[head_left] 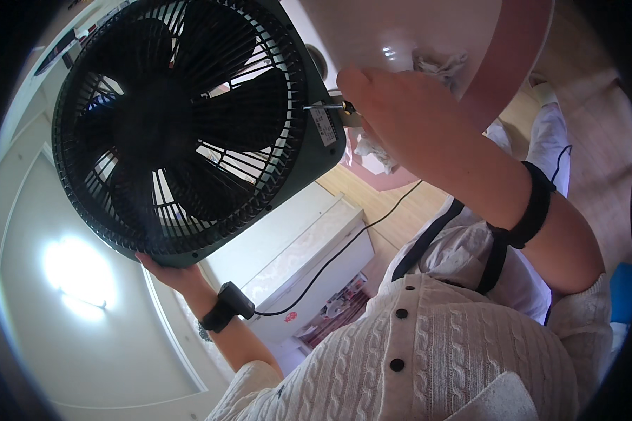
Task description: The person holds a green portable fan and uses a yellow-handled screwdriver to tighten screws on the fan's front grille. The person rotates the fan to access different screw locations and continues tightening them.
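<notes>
A large black fan (153,116) with a round ribbed grille and broad blades fills the upper left, tilted and raised off any surface. My left hand (174,274) supports its lower edge, with the fingers partly hidden behind the frame. At the fan's right side, my right hand (411,116) is closed round a screwdriver (328,107). The thin metal shaft points left, its tip at the grille's rim beside a white label (324,125). Most of the screwdriver's handle is covered by my fingers.
Behind my right hand is a pale table (393,28) with a pink border, holding crumpled tissue (440,65). A white cabinet (295,259) stands below the fan. From my left wrist strap, a black cable (337,255) runs up and right. A blue object (624,291) shows at far right.
</notes>
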Available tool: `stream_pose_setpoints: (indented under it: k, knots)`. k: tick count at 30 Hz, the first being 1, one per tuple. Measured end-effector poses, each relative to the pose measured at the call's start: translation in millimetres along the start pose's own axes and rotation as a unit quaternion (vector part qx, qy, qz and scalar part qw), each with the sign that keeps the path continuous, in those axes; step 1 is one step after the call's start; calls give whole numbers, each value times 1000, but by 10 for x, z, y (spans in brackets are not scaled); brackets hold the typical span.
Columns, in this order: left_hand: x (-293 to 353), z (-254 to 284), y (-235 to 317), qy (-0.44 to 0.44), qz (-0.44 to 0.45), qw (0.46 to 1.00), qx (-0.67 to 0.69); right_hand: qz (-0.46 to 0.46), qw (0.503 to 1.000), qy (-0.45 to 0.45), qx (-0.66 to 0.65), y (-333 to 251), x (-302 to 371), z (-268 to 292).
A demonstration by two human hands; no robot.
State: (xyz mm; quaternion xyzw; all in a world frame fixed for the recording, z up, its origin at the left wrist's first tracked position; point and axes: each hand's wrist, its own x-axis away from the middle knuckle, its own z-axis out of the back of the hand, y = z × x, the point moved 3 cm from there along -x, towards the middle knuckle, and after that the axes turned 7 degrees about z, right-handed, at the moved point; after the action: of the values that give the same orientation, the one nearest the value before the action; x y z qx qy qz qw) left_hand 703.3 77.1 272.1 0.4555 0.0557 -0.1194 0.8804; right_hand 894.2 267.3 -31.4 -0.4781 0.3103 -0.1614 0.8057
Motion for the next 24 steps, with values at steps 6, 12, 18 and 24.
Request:
stream_pose_setpoints:
  k: [6,12,18,24]
  knots:
    - [-47,59,-16,1,5,1000,12,-22,989,-132,63,13,-78,114]
    - [74,-77,18,-9,-84,990,-117,-29,993,-24,111,-35,-45,52]
    - [0,15,-1,-24,-51,995,-78,7,996,21,86,-84,-21,89]
    - [50,-108,35,11,-40,997,-67,38,998,24,47,-5,-30,13]
